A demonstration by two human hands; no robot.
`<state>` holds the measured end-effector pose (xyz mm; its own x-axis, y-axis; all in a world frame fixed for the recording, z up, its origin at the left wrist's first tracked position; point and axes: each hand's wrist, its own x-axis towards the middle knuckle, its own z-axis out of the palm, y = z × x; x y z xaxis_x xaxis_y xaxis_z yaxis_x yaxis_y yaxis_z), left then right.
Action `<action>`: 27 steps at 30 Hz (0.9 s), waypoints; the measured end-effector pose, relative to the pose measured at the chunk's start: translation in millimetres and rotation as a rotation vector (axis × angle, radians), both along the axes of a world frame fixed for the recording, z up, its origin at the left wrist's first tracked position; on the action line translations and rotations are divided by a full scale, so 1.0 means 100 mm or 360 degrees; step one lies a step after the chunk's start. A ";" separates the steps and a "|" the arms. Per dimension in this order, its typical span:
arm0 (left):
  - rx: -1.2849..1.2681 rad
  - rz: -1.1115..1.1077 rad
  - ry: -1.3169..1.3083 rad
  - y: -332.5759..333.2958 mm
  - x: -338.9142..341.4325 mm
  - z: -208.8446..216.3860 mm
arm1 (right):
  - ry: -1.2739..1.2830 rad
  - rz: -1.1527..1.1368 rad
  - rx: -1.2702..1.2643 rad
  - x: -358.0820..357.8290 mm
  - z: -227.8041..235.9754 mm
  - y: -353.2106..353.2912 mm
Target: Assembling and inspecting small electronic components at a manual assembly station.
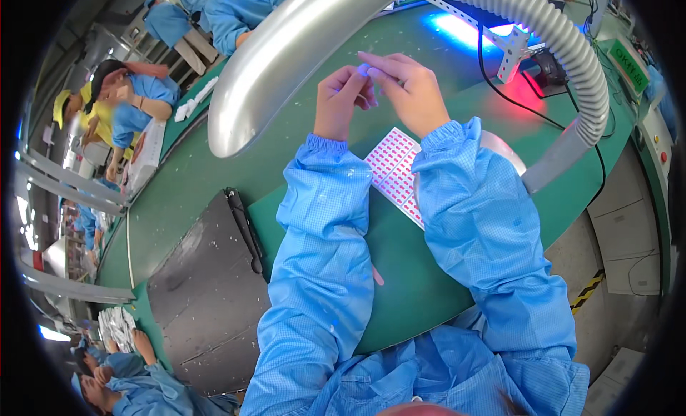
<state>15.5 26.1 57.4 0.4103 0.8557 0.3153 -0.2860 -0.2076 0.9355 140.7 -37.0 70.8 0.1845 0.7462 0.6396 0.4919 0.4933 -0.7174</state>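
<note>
My left hand [341, 98] and my right hand [411, 94] are raised over the green bench, their fingertips meeting in a pinch. A tiny bluish spot shows between the fingertips; whether it is a small part or just light cannot be made out. Both hands are closed, thumbs pressed against forefingers. Below them, partly covered by my right sleeve, lies a white sheet of small red arrow stickers [391, 160].
A silver duct hood [286, 51] arches close to my left hand, and its ribbed hose [582, 66] curves down at the right. A black folder-like case [207, 294] lies left of my arm. Beyond sit a metal bracket [511, 55], cables and bright lights. Co-workers [143, 94] sit leftward.
</note>
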 end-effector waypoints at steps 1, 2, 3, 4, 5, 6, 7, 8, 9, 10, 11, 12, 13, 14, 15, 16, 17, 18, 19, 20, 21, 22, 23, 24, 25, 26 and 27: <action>0.0067 -0.0082 0.0013 -0.01 -0.01 0.00 | -0.0051 0.0014 0.0084 -0.02 0.00 -0.02; 0.0065 -0.0083 0.0005 -0.01 -0.02 0.01 | -0.0059 0.0013 0.0082 -0.03 -0.01 -0.03; 0.0044 -0.0110 0.0029 -0.03 -0.04 0.01 | -0.0061 0.0003 0.0095 -0.04 -0.01 -0.04; 0.0025 -0.0136 0.0052 -0.04 -0.06 0.02 | -0.0064 -0.0005 0.0109 -0.04 -0.01 -0.06; 0.0027 -0.0135 0.0041 -0.04 -0.07 0.03 | -0.0075 -0.0003 0.0110 -0.03 -0.01 -0.06; 0.0027 -0.0170 0.0066 -0.04 -0.09 0.03 | -0.0084 -0.0003 0.0107 -0.04 -0.01 -0.07; 0.0029 -0.0204 0.0092 -0.04 -0.12 0.04 | -0.0093 -0.0001 0.0104 -0.04 -0.02 -0.08; 0.0031 -0.0198 0.0086 -0.03 -0.14 0.05 | -0.0099 0.0005 0.0106 -0.05 -0.02 -0.08; 0.0058 -0.0231 0.0108 -0.02 -0.16 0.05 | -0.0143 -0.0020 0.0156 -0.05 -0.03 -0.08; 0.0085 -0.0265 0.0131 0.00 -0.18 0.05 | -0.0185 -0.0045 0.0205 -0.06 -0.03 -0.08; 0.0087 -0.0260 0.0127 0.01 -0.20 0.05 | -0.0189 -0.0040 0.0207 -0.06 -0.02 -0.08; 0.0136 -0.0263 0.0178 0.02 -0.22 0.05 | -0.0220 -0.0052 0.0225 -0.07 -0.02 -0.08; 0.0186 -0.0266 0.0229 0.02 -0.24 0.05 | -0.0250 -0.0064 0.0243 -0.07 -0.02 -0.08; 0.0184 -0.0262 0.0227 0.03 -0.25 0.05 | -0.0251 -0.0060 0.0242 -0.07 -0.03 -0.07; 0.0204 -0.0273 0.0262 0.03 -0.26 0.05 | -0.0305 -0.0072 0.0273 -0.06 -0.04 -0.06; 0.0223 -0.0285 0.0297 0.04 -0.26 0.05 | -0.0359 -0.0086 0.0304 -0.05 -0.05 -0.06; 0.0223 -0.0285 0.0294 0.04 -0.27 0.05 | -0.0362 -0.0085 0.0304 -0.04 -0.06 -0.06; 0.0194 -0.0320 0.0285 0.05 -0.28 0.04 | -0.0357 -0.0055 0.0295 -0.04 -0.07 -0.05; 0.0165 -0.0356 0.0275 0.06 -0.28 0.03 | -0.0353 -0.0024 0.0285 -0.04 -0.07 -0.05; 0.0163 -0.0355 0.0273 0.07 -0.29 0.01 | -0.0355 -0.0023 0.0283 -0.04 -0.07 -0.04; 0.0097 -0.0397 0.0238 0.07 -0.29 0.01 | -0.0333 0.0002 0.0276 -0.05 -0.06 -0.04; 0.0031 -0.0439 0.0204 0.07 -0.29 0.00 | -0.0312 0.0028 0.0269 -0.05 -0.06 -0.05; 0.0030 -0.0437 0.0202 0.08 -0.29 0.00 | -0.0314 0.0030 0.0268 -0.05 -0.05 -0.05; 0.0029 -0.0461 0.0196 0.08 -0.31 0.00 | -0.0300 0.0049 0.0248 -0.05 -0.05 -0.05; 0.0028 -0.0485 0.0191 0.09 -0.32 0.00 | -0.0286 0.0068 0.0229 -0.06 -0.05 -0.05; 0.0026 -0.0481 0.0192 0.09 -0.32 -0.01 | -0.0285 0.0072 0.0228 -0.07 -0.05 -0.05; 0.0053 -0.0458 0.0174 0.08 -0.31 -0.01 | -0.0202 0.0093 0.0143 -0.08 -0.05 -0.05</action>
